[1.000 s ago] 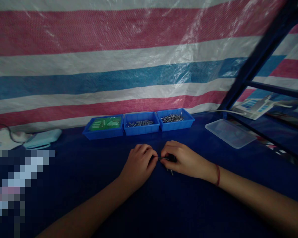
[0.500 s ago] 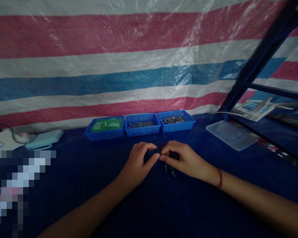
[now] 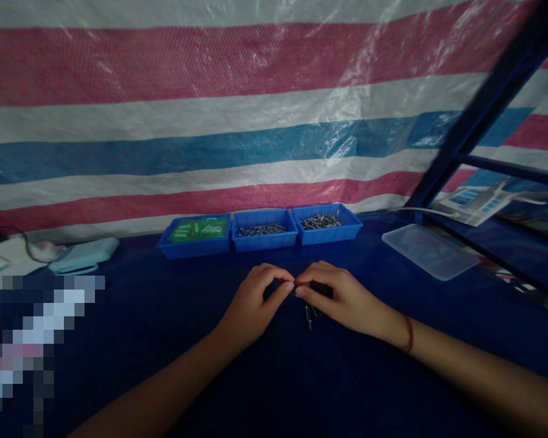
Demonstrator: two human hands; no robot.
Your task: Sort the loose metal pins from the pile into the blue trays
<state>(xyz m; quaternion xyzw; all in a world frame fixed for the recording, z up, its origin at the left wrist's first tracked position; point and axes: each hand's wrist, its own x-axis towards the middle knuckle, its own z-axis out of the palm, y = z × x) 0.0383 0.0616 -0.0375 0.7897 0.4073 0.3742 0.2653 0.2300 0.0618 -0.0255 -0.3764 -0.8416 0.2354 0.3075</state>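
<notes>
My left hand [image 3: 261, 299] and my right hand [image 3: 337, 293] meet fingertip to fingertip above the dark blue table. The left thumb and forefinger are pinched together where they meet the right hand. My right hand is likewise closed in a pinch, around a small thin piece mostly hidden by the fingers. Something dark shows inside the curl of its fingers. Just below the right fingertips are a few thin, shiny metal pieces [image 3: 309, 317], like small screws or pins; I cannot tell whether they hang from the hand or lie on the table.
Three blue trays stand behind my hands: the left tray [image 3: 194, 248] holds a green packet, the middle tray [image 3: 265, 244] and right tray [image 3: 331, 235] hold loose metal pins. A clear plastic lid [image 3: 432, 250] lies right. A pale blue case [image 3: 84, 255] sits left.
My left forefinger has come down onto the thumb, closing the pinch against the right fingertips. The metal pieces below the right hand have shifted slightly.
</notes>
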